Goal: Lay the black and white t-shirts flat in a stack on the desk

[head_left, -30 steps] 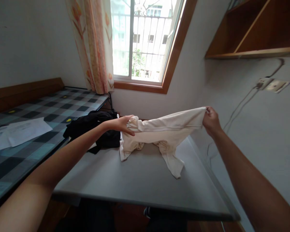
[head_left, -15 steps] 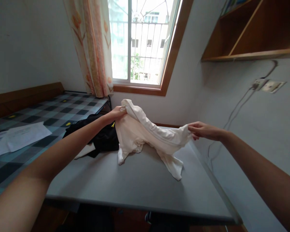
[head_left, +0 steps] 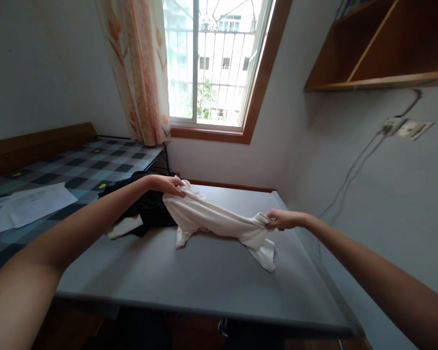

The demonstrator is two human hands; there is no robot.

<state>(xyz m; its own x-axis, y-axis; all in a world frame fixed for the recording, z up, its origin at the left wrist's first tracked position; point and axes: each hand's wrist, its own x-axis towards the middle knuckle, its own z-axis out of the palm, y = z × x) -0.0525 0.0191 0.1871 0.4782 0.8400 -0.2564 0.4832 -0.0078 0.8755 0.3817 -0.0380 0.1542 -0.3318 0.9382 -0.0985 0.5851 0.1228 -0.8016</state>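
Observation:
A white short-sleeved shirt (head_left: 215,216) is stretched sideways between my hands, low over the grey table (head_left: 204,277). My left hand (head_left: 170,185) pinches its upper left corner. At the right end, my right hand (head_left: 282,219) grips a bunched edge of the cloth. Both sleeves hang toward me and rest on the tabletop, one on the left and one on the right. Behind my left forearm lies a heap of black clothing (head_left: 156,211), partly hidden by the arm, with a white piece of cloth (head_left: 126,227) at its front.
On the left, a bed with a checked cover (head_left: 127,154) adjoins the table, with papers (head_left: 44,204) on it. A curtain (head_left: 142,73) hangs beside the window. To the right are the wall, a socket (head_left: 405,127) with a cable, and a wooden shelf (head_left: 372,80) above.
Both hands have come down with the shirt, the right one also moving left. The raised upper edge of the shirt has dropped toward the table and the cloth is now drawn into a narrower band.

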